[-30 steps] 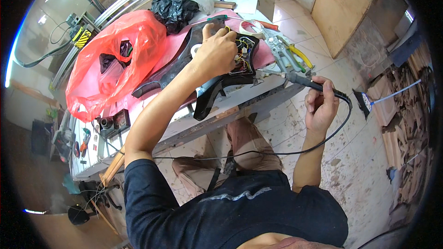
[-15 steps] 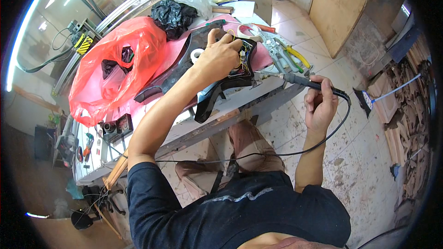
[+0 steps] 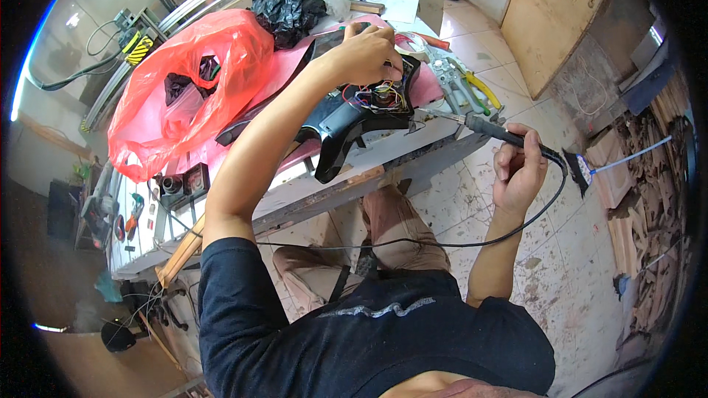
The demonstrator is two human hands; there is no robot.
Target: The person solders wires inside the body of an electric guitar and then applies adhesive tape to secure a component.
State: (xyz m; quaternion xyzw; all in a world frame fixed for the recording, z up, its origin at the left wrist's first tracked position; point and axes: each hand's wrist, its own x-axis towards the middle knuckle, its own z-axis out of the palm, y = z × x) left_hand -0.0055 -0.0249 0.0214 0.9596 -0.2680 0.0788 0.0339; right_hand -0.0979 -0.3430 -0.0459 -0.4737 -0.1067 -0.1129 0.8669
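Note:
My right hand (image 3: 521,173) grips a soldering iron (image 3: 490,129) by its dark handle, off the table's edge at the right. Its metal tip points left toward a black plastic casing (image 3: 341,119), whose open right end shows a tangle of thin coloured wires (image 3: 389,94). Over that wiring hovers my left hand (image 3: 371,53), fingers bent down and drawn together; what they hold, if anything, is hidden. Just right of the casing lie pliers with yellow handles (image 3: 483,90) and a grey hand tool (image 3: 453,77). A pale tape roll (image 3: 408,43) sits behind them.
A red plastic bag (image 3: 147,114) and a crumpled black bag (image 3: 287,13) occupy the table's left and back. The iron's black cable (image 3: 398,241) hangs across my lap. Farther right are a blue-handled brush (image 3: 582,169) and stacked wood scraps (image 3: 656,214).
My left hand has lifted slightly and shifted back and right, uncovering more wires. The white roll beside it is no longer visible. The soldering iron stays in my right hand.

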